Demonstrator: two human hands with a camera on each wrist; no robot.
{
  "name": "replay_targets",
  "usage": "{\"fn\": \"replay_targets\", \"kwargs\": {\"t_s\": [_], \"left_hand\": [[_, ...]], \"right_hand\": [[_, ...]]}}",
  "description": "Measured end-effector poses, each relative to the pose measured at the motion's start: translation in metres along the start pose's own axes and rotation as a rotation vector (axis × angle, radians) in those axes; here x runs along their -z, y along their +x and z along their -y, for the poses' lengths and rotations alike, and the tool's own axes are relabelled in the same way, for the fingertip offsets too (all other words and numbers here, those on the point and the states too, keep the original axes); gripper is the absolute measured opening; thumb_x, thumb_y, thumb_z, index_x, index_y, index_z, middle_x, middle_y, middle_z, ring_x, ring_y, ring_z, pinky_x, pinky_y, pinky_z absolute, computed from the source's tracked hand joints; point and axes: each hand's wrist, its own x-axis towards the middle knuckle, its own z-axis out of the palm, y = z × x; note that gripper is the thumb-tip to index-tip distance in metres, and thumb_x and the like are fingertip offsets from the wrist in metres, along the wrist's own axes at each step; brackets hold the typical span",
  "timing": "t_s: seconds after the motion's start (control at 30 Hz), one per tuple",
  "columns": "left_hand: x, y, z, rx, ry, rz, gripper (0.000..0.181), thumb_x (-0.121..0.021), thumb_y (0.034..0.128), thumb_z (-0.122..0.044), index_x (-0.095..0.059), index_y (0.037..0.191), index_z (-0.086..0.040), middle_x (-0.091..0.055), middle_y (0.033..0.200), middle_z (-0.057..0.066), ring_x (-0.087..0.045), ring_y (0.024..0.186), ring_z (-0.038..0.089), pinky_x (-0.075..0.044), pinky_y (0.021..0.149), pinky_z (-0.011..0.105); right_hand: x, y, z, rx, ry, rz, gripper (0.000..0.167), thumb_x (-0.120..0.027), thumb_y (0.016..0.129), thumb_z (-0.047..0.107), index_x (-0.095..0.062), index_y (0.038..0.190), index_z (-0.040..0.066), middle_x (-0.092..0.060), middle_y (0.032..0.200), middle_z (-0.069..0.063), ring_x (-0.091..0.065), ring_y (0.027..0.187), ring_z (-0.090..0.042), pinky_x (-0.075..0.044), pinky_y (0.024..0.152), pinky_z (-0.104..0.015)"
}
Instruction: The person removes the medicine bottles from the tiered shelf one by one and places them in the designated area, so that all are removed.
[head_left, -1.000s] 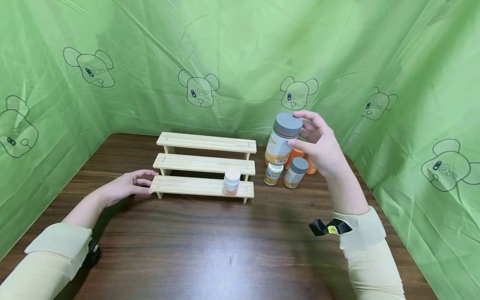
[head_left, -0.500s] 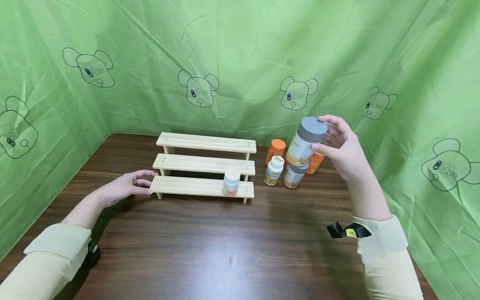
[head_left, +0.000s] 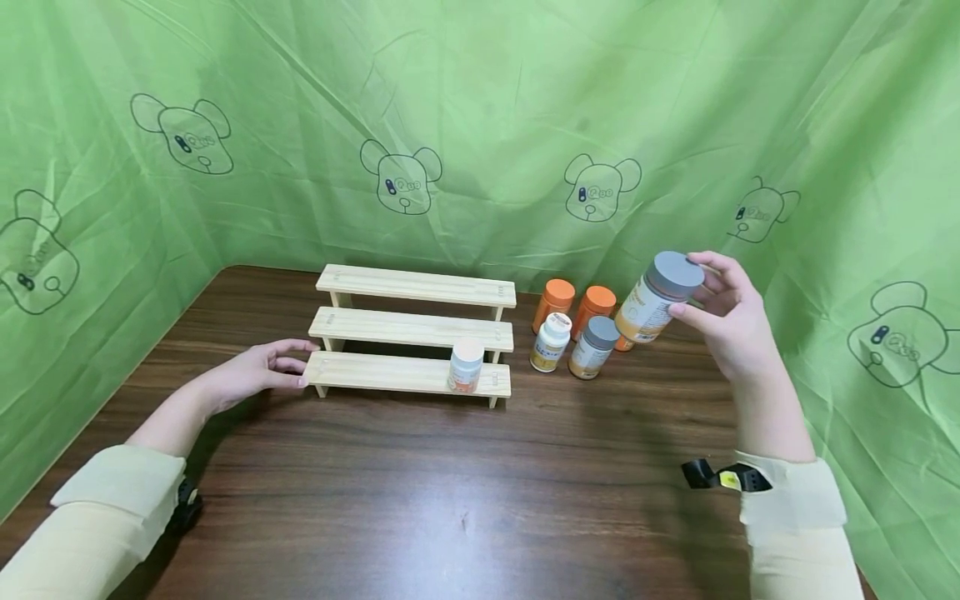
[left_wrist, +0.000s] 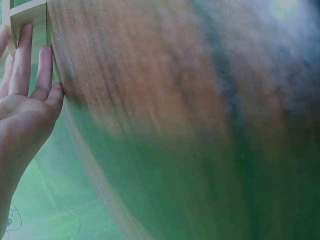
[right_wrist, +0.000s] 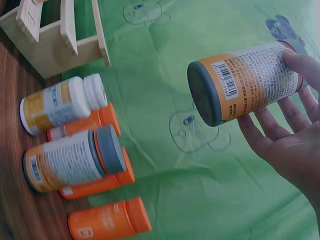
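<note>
My right hand [head_left: 733, 321] holds a large supplement bottle [head_left: 651, 310] with a grey lid and a white and orange label, tilted and lifted above the right side of the table. In the right wrist view, thumb and fingers are round the lid end of this bottle [right_wrist: 245, 80], its base facing the camera. My left hand [head_left: 243, 377] touches the left end of the three-step wooden rack [head_left: 375, 372]; the left wrist view shows its fingers [left_wrist: 21, 65] mostly straight against the wood. A small white bottle [head_left: 466, 367] stands on the lowest step, toward the right.
Right of the rack stand a white bottle with a yellow label [head_left: 550, 343], a smaller grey-lidded bottle [head_left: 592, 350] and orange bottles [head_left: 557, 302], one partly hidden behind the held bottle. Green cloth [head_left: 495, 100] surrounds the brown table [head_left: 420, 483].
My right hand has carried the large grey-lidded bottle rightward and slightly down, past the standing bottles, uncovering the orange ones behind. My left hand stays at the rack.
</note>
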Motion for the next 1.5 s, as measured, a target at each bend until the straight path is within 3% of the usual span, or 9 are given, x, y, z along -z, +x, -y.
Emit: {"fn": "replay_targets", "kwargs": {"t_s": [0.33, 1.1, 1.5], "left_hand": [[0.0, -0.001, 0.001, 0.003, 0.001, -0.003, 0.067, -0.07, 0.0854, -0.018, -0.034, 0.141, -0.006, -0.061, 0.121, 0.018, -0.062, 0.101, 0.009, -0.045, 0.083, 0.023], [-0.001, -0.001, -0.002, 0.014, 0.0, 0.008, 0.071, -0.069, 0.0858, -0.019, -0.031, 0.143, -0.003, -0.058, 0.124, 0.02, -0.063, 0.1, 0.01, -0.047, 0.082, 0.026], [-0.001, 0.001, -0.001, 0.019, 0.004, 0.002, 0.071, -0.07, 0.0855, -0.02, -0.031, 0.143, -0.004, -0.058, 0.124, 0.02, -0.062, 0.101, 0.01, -0.046, 0.083, 0.023]], "right_hand": [[0.027, -0.015, -0.003, -0.022, -0.029, -0.051, 0.061, -0.048, 0.075, -0.032, -0.046, 0.129, -0.004, -0.063, 0.116, -0.011, -0.062, 0.101, -0.021, -0.05, 0.082, -0.026], [0.075, -0.043, -0.055, -0.152, -0.035, -0.073, 0.06, -0.046, 0.077, -0.032, -0.045, 0.128, 0.001, -0.063, 0.117, -0.005, -0.063, 0.099, -0.016, -0.052, 0.078, -0.024], [0.086, -0.056, -0.084, -0.252, -0.175, -0.143, 0.055, -0.058, 0.078, -0.023, -0.049, 0.122, 0.008, -0.064, 0.113, 0.004, -0.062, 0.093, -0.01, -0.05, 0.076, -0.021]]}}
